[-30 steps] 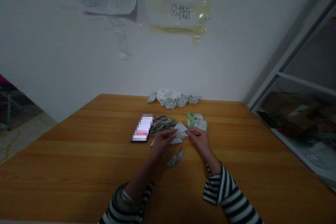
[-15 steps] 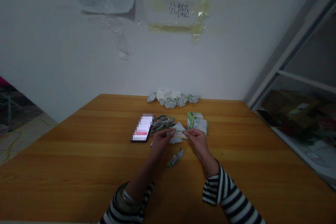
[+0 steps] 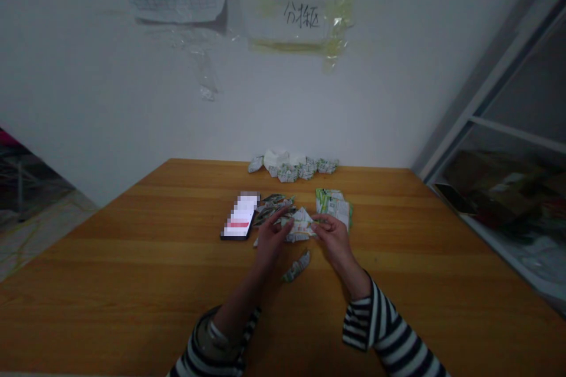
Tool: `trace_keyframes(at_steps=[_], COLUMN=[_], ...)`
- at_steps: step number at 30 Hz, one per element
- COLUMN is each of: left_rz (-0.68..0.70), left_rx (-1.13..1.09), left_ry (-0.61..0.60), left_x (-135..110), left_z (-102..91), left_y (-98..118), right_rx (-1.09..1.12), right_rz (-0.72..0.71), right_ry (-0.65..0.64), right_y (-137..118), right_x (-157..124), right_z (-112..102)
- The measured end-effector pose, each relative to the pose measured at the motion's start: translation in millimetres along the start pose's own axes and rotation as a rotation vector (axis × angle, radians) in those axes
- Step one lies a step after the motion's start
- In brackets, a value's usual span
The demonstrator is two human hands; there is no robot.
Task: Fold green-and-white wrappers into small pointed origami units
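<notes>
Paper triangle (image 3: 300,225) pinched at both ends by left hand (image 3: 273,240) and right hand (image 3: 335,240); phone (image 3: 239,216) lies beside the left.

Pretty simple setup: the left hand (image 3: 270,242) and right hand (image 3: 334,241) are pinching a folded paper triangle (image 3: 300,225) on a wooden worktop (image 3: 132,283). A phone (image 3: 239,216) with a blurred screen sits just left, green printed paper (image 3: 333,206) just right, and crumpled folded pieces (image 3: 289,168) line the far edge.

Left hand (image 3: 270,241) is placed against folded paper (image 3: 300,225), left side | right hand (image 3: 335,241) is closed on its right tip | forearms are angled inward, wrists slightly bent
</notes>
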State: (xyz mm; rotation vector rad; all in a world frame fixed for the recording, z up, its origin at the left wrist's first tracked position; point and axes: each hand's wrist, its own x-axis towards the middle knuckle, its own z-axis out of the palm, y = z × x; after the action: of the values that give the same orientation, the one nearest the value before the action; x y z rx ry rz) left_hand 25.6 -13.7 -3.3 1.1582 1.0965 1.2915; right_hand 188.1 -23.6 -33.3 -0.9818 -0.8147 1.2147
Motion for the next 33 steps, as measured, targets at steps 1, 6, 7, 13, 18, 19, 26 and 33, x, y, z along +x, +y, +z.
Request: trace_keyframes(at_steps=[1, 6, 7, 13, 18, 19, 26, 33], left_rz=[-0.003, 0.021, 0.039, 0.159, 0.176, 0.178, 0.195, 0.161], left_rx=[-0.001, -0.005, 0.008, 0.136, 0.12, 0.125, 0.15, 0.129], left_ry=[-0.003, 0.006, 0.013, -0.153, -0.235, -0.206, -0.141, -0.191], left_x=[0, -1, 0, 4, 5, 5, 1, 1], left_z=[0.7, 0.0, -1.0, -5.4, -3.8, -3.9, -3.5, -4.5], left_y=[0, -5, -6, -10, -11, -11, -3, -2], right_rx=[-0.014, -0.156, -0.206, -0.377, -0.385, -0.393, -0.306, -0.273], right_rz=[-0.005, -0.087, -0.117, -0.226, -0.239, -0.241, -0.161, -0.087], right_ry=[-0.002, -0.045, -0.06, -0.085, -0.134, -0.141, -0.095, -0.209], right_y=[0, -4, -4, -6, -6, -5, 0, -7], right_x=[0, -3, -4, -1, -1, -2, -6, -1], right_z=[0, 3, 3, -1, -1, 1, 8, -4])
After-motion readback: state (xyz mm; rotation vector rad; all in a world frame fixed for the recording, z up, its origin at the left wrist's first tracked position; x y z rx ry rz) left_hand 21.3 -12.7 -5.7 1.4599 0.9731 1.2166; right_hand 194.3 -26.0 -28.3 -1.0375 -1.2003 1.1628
